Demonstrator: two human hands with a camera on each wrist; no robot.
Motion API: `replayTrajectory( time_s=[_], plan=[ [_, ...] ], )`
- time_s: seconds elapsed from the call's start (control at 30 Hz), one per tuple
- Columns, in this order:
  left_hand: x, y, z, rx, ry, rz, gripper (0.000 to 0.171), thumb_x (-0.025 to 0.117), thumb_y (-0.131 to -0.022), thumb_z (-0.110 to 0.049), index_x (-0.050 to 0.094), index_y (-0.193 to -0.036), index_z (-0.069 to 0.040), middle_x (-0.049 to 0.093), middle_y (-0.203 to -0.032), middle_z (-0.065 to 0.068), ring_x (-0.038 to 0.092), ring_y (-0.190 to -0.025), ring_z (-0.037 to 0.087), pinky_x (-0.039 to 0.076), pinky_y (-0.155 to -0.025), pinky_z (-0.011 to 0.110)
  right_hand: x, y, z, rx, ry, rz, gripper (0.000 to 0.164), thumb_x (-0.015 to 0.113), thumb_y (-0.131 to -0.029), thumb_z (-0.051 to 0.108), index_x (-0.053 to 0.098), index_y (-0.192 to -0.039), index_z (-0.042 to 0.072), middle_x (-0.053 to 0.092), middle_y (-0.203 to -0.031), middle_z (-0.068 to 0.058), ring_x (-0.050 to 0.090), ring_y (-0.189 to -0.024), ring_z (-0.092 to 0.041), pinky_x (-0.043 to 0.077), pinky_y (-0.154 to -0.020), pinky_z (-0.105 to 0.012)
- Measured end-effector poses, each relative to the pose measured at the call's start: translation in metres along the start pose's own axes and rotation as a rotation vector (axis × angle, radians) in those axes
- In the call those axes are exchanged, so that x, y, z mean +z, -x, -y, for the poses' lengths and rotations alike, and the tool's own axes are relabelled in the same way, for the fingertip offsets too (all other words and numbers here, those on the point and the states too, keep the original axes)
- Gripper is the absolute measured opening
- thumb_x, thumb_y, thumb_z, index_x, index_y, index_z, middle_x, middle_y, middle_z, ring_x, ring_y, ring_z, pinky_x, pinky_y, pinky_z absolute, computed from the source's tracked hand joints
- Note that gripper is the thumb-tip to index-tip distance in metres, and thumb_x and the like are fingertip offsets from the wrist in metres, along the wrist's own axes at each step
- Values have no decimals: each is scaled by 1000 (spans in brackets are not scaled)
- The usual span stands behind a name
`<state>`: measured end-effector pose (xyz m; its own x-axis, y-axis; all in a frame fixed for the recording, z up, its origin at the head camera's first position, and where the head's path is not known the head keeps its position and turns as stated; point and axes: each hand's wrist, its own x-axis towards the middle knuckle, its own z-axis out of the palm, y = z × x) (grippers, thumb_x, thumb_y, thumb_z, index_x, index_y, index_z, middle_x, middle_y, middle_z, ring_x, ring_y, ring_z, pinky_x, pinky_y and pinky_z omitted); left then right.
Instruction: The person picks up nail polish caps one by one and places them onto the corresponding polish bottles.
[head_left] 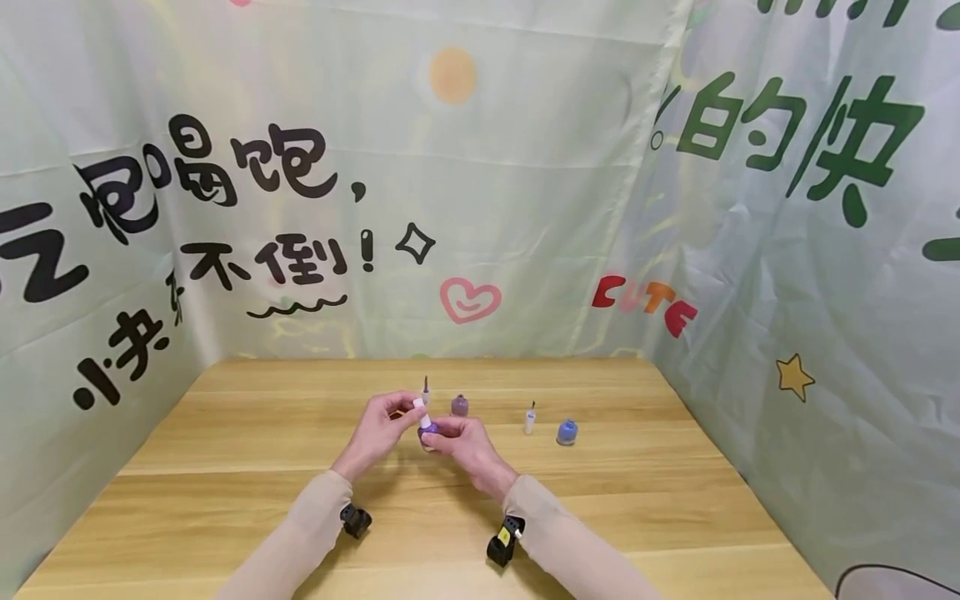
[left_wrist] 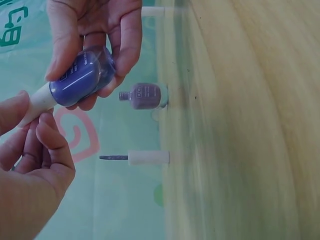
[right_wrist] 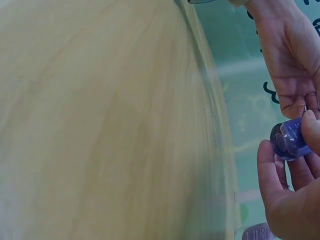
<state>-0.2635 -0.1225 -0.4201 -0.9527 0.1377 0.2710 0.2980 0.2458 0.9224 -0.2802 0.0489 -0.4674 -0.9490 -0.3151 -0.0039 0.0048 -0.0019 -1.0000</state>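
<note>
- Purple bottle (head_left: 427, 436), the small nail-polish kind, is held tilted above the wooden tabletop (head_left: 420, 533), its cap end leaning toward 11 o'clock in the head view; the hours below are counted from it there.
- At 4 o'clock, the right hand (head_left: 468, 446) grips the bottle's body between thumb and fingers.
- Between 9 and 10 o'clock, the left hand (head_left: 384, 427) pinches the white cap (head_left: 422, 412) with thumb and fingertips; the cap's base meets the bottle's shoulder.
- Pale print runs across the purple bottle, too small to read.
- At 12 o'clock, the far brush cap (head_left: 425, 393) stands with its brush upward.
- At 2 o'clock, the mauve bottle (head_left: 460, 406) stands uncapped; its label letters are too blurred to give a brand.
- At 3 o'clock, the near brush cap (head_left: 529, 422) also stands brush up, and just beyond it on the same hour stands the uncapped blue bottle (head_left: 567, 432).
- Printed cloth (head_left: 525, 167) surrounds the table: black 喝饱 (head_left: 201, 167) at 11 o'clock, 不倒! (head_left: 292, 260) lower down between 10 and 11, 小快 (head_left: 137, 343) between 9 and 10.
- At 2 o'clock, multicoloured CUTE (head_left: 660, 298) sits below green 的快 (head_left: 862, 150).
- Between 12 and 1 o'clock is a pink heart (head_left: 447, 304).
</note>
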Motion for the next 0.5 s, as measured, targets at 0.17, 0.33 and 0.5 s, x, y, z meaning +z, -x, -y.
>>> replayTrajectory(
  time_s=[0.17,0.33,0.5],
  plan=[
    [-5,-1,4,6,-45,21,16,66,-93,-8,70,-106,1,69,-91,14,61,-82,22,47,-68,23,3,-1,1,-7,21,5,30,74,-87,8,70,-115,0,73,-109,-15,70,-91,-15,57,-85,-34],
    [-10,-8,29,-5,-72,0,17,69,-92,-12,71,-106,-2,69,-90,12,61,-81,23,47,-67,23,9,-3,2,-24,79,17,30,76,-85,9,71,-113,1,74,-105,-14,71,-91,-16,57,-83,-31],
    [-15,-6,37,-9,-83,16,19,71,-91,-17,72,-106,-5,70,-89,7,61,-79,16,49,-70,25,15,-3,0,-37,137,23,25,77,-84,8,73,-108,1,75,-102,-14,70,-90,-15,57,-80,-29]
  ],
)
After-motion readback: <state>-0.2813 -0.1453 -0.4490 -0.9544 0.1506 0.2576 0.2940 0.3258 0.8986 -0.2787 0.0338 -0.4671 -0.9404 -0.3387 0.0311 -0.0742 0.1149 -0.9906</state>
